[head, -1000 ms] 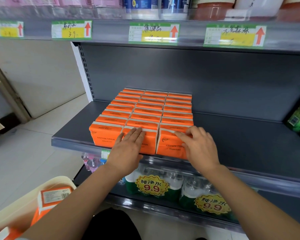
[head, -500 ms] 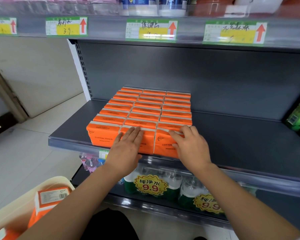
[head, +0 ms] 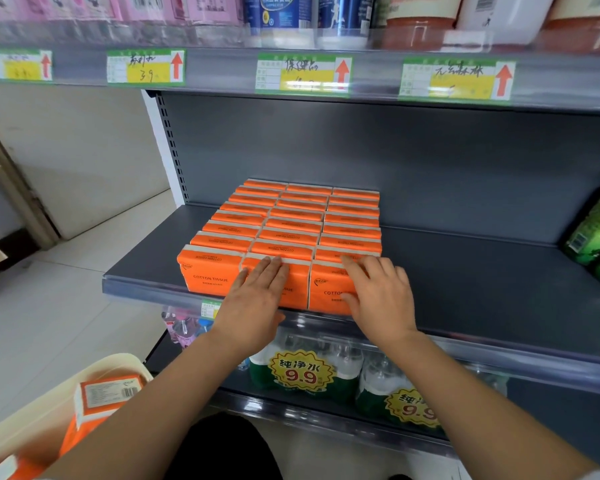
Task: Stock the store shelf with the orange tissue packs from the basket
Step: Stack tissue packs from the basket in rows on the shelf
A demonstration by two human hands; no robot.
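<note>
- Pressing with left hand (head: pixel 257 301), flat, fingers straight, gripping nothing, on the middle front orange plastic-wrapped tissue pack (head: pixel 298 289).
- Same with right hand (head: pixel 383 299): open, fingers spread over the right front pack's top edge.
- Behind: three columns of packs on grey metal shelf (head: pixel 482 282), long axes left-right.
- Near left, low: more orange packs (head: pixel 101 400) in cream plastic basket (head: pixel 125 360), nearest the left hand; probably the next reach.

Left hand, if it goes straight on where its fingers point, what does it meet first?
The left hand lies flat on the front middle pack. Going on, its fingertips would likely meet the second pack in that row, or skim over its top; depth is unclear.
</note>
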